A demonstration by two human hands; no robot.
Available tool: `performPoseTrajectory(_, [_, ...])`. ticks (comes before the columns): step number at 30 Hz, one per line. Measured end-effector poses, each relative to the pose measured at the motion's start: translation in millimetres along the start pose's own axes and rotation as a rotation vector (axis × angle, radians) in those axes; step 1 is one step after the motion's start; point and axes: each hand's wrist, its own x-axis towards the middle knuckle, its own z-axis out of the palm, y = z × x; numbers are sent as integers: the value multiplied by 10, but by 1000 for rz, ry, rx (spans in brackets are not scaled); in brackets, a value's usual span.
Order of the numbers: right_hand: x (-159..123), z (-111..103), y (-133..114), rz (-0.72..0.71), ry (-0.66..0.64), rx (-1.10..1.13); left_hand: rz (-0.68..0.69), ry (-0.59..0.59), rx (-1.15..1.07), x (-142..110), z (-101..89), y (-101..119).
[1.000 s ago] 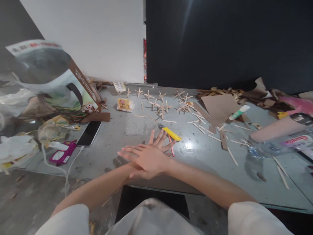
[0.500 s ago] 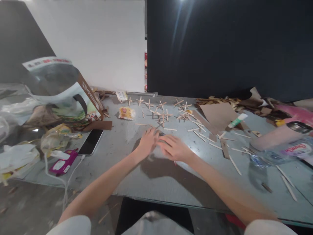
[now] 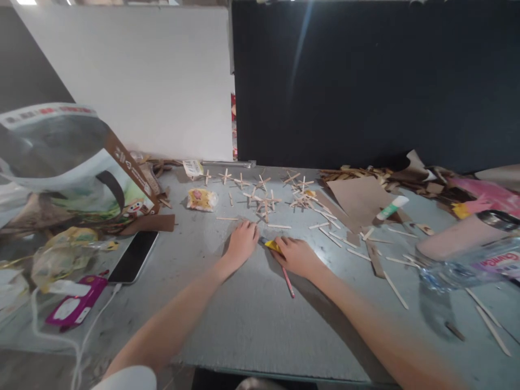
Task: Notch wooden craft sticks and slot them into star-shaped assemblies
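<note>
In the middle of the table, my right hand (image 3: pixel 298 256) grips a yellow utility knife (image 3: pixel 273 246), its grey front end pointing left. A pink pencil (image 3: pixel 288 283) sticks out below that hand; whether the fingers touch it I cannot tell. Just left of the knife tip, my left hand (image 3: pixel 242 241) rests low on the tabletop with its fingers bent and together. What lies beneath those fingertips is hidden. Beyond both hands are several crossed pieces made of wooden craft sticks (image 3: pixel 264 205). A loose craft stick (image 3: pixel 279 226) lies just past the knife.
To the left are a phone (image 3: pixel 134 257), a purple device (image 3: pixel 77 300) with a white cable, and a large plastic bag (image 3: pixel 81 173). A wrapped snack (image 3: pixel 202 200) sits farther back. Cardboard (image 3: pixel 357 200), a glue stick (image 3: pixel 392 208), a pink flask (image 3: pixel 459 237) and a plastic bottle (image 3: pixel 471 265) lie right.
My hands have drawn apart, and the yellow knife in my right hand shows clearly. More of the pink pencil is visible. The view has shifted slightly.
</note>
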Motion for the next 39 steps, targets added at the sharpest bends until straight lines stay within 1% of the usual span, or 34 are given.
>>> performPoseTrajectory(2, [-12, 40, 57, -18, 40, 29, 4, 55, -85, -7, 32, -63])
performPoseTrajectory(5, [-19, 111, 162, -34, 151, 54, -13, 120, -185, -10, 54, -138])
performPoseTrajectory(7, [-15, 167, 220, -27, 221, 55, -28, 134, -192, -15, 53, -158])
performPoseTrajectory(9, [-9, 226, 256, -5, 274, 73, -64, 148, -121, -30, 49, -158])
performPoseTrajectory(12, [-3, 301, 263, 71, 350, 194, -127, 161, 19, -59, 64, -144])
performPoseTrajectory(14, [-5, 332, 248, 138, 400, 315, -137, 154, 54, -73, 88, -139])
performPoseTrajectory(20, [-29, 345, 247, 341, 501, 642, -104, 138, 27, -67, 121, -141])
performPoseTrajectory(26, [-12, 297, 303, 440, 602, 799, -99, 136, -33, -47, 88, -132])
performPoseTrajectory(28, [-7, 277, 304, 460, 623, 832, -51, 133, -50, -46, 81, -122])
performPoseTrajectory(30, [-7, 261, 299, 476, 627, 853, 32, 113, -50, -52, 76, -102])
performPoseTrajectory(36, [-10, 256, 291, 468, 624, 874, 376, -34, 11, -90, 70, -43])
performPoseTrajectory(39, [-11, 266, 291, 456, 614, 874, 422, -82, 1, -90, 72, -49])
